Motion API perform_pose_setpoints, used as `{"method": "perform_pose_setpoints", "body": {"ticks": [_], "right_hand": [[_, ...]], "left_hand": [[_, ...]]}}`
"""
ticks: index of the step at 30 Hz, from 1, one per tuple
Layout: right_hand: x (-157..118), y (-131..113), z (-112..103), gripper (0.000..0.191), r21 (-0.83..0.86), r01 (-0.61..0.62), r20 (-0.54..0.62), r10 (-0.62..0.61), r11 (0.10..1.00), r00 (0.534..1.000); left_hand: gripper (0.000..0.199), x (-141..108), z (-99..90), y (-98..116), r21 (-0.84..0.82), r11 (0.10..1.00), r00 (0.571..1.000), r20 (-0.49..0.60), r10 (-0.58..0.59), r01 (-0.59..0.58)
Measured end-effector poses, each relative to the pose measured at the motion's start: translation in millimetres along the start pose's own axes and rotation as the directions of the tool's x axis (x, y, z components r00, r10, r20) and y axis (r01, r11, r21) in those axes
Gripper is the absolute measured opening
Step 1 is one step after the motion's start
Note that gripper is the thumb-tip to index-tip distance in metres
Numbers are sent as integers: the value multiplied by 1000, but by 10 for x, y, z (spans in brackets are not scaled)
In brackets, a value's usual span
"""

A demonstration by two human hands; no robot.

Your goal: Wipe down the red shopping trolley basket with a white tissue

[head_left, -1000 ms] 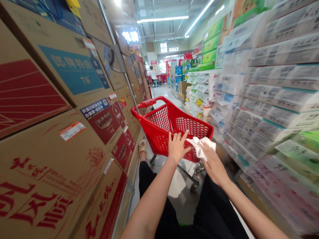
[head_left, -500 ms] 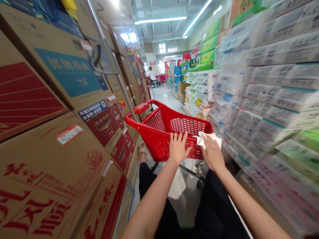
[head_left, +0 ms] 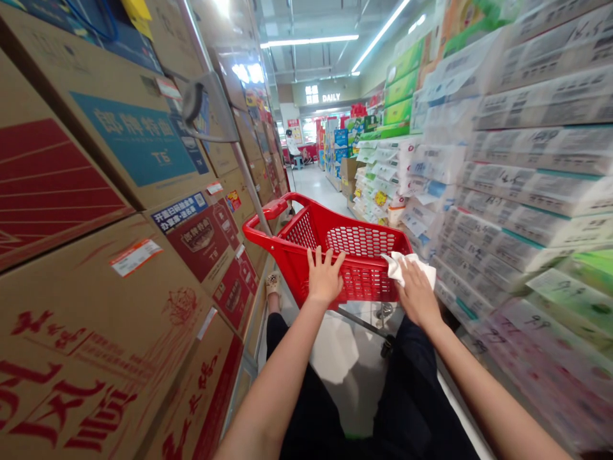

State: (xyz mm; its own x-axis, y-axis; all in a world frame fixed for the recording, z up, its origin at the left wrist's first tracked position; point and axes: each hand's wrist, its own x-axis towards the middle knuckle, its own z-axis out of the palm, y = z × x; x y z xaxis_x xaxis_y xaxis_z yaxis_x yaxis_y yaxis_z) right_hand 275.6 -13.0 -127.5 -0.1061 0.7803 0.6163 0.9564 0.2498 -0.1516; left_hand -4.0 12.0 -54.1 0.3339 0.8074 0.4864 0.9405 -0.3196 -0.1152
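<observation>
A red shopping cart (head_left: 368, 278) stands crosswise in the aisle before me, its handle toward the upper left. My left hand (head_left: 325, 276) lies with fingers spread on the cart's near side, and nothing is in it. At the cart's right end, my right hand (head_left: 417, 292) presses a crumpled white cloth or tissue (head_left: 426, 271) against the rim. The cloth shows above and to the right of the fingers. The inside of the basket is partly hidden by its near wall.
Cardboard cartons (head_left: 96, 319) are stacked close on the left, with a metal pole (head_left: 246, 182) beside them. Packaged goods (head_left: 527, 191) rise on the right. Far down the aisle sits a person (head_left: 292, 144) on a stool.
My left hand has moved left along the cart's near side. My right hand has shifted slightly right with the white cloth. The cart has moved slightly to the right.
</observation>
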Motion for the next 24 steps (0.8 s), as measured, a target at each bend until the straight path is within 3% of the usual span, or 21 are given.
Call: {"method": "perform_pose_setpoints", "body": {"ticks": [4,8,12,16,18,21,24], "right_hand": [[197,-447,89,74,20,74,2,-74,997,997],[294,-768,44,80,53,205,23,-207,977,978],[154,-565,-80,81,45,232,57,-235,972,970],[-55,-188,-134,78,4,120,42,-120,993,992],[-81,-126,-109,77,-11,69,25,-69,998,997],[15,-296,-21,77,-15,48,-6,-48,999,999],[188,-663,64,77,15,138,-11,-138,990,990]], "left_hand": [[71,10,7,156,-23,1000,1000,-14,1,-1],[69,-36,-14,127,-13,1000,1000,-21,8,-8],[68,-86,-34,59,0,1000,1000,-15,11,-11],[70,-95,-29,86,-13,1000,1000,-23,4,-5],[72,-85,-21,120,-22,1000,999,-36,0,-1],[74,-64,-13,171,-30,1000,999,-39,3,-4],[74,-57,-15,196,-27,1000,1000,-28,-3,3]]}}
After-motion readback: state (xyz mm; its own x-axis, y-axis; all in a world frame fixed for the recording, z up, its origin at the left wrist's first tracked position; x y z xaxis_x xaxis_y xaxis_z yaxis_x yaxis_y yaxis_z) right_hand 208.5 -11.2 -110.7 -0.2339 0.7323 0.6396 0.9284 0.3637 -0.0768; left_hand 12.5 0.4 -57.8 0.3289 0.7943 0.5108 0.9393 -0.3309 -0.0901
